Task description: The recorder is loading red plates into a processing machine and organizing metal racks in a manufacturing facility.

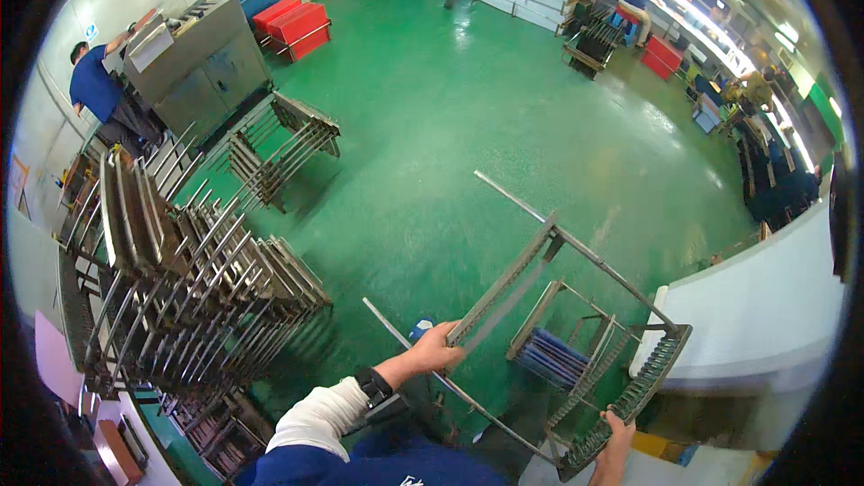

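Both my hands hold a metal rack frame [502, 281] with long round rods, a crossbar and a slotted end bar; it is tilted above the floor. My left hand [434, 349], with a black band at the wrist, is closed around the near end of the crossbar. At the lower right, my right hand [616, 437] grips the slotted end bar; its fingers are partly hidden. Beneath the frame stands another rack [537, 317] with blue panels [551, 358] in it. Close by on the left rises a pile of similar metal racks [198, 279].
Another rack [283, 148] stands farther left, near a grey metal cabinet [205, 72] where a person [101, 81] works. Red bins [299, 29] sit beyond. A white curved surface [738, 306] lies to the right. Several people are at lit benches [711, 31], far right.
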Demonstrator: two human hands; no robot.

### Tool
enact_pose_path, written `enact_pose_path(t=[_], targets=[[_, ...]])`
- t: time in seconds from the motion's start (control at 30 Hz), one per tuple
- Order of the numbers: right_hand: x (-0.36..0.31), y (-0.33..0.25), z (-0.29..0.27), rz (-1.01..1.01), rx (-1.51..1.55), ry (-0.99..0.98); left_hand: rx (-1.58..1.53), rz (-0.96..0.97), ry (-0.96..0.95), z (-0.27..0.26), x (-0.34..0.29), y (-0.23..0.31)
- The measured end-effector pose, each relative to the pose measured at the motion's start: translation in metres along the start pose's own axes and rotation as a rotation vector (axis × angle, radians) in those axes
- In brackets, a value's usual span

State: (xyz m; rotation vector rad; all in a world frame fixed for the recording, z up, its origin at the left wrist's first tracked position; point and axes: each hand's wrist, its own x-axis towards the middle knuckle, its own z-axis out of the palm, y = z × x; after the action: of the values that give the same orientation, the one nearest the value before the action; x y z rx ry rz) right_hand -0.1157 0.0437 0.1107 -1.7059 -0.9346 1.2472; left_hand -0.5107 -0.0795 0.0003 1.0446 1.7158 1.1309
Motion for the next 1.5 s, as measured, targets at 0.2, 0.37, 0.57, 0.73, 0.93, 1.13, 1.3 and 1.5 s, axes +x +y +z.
enact_pose_path(t=[0.2,0.37,0.57,0.73,0.93,1.13,1.3,1.5], targets=[[0.030,-0.048,0.082,0.175,-0.105,-0.090,-0.132,-0.280,-0.038,-0.031,0.041,-0.028],[0.045,-0.070,0.124,0.213,-0.308,-0.086,-0.239,-0.399,-0.072,-0.072,0.059,-0.021],[0.032,-0.120,0.202,0.163,-0.273,-0.169,-0.297,-0.463,-0.061,-0.132,0.082,-0.011],[0.056,-0.134,0.251,0.051,-0.315,-0.117,-0.316,-0.418,0.030,-0.183,0.110,0.015],[0.062,-0.182,0.347,0.003,-0.210,-0.399,-0.302,-0.351,0.180,-0.239,0.138,0.018],[0.080,-0.216,0.438,-0.005,-0.307,-0.427,-0.293,-0.323,0.310,-0.278,0.174,0.015],[0.135,-0.214,0.528,-0.056,-0.183,-0.662,-0.347,-0.377,0.354,-0.315,0.234,0.009],[0.176,-0.244,0.677,-0.065,-0.299,-0.765,-0.261,-0.366,0.508,-0.397,0.297,0.011]])
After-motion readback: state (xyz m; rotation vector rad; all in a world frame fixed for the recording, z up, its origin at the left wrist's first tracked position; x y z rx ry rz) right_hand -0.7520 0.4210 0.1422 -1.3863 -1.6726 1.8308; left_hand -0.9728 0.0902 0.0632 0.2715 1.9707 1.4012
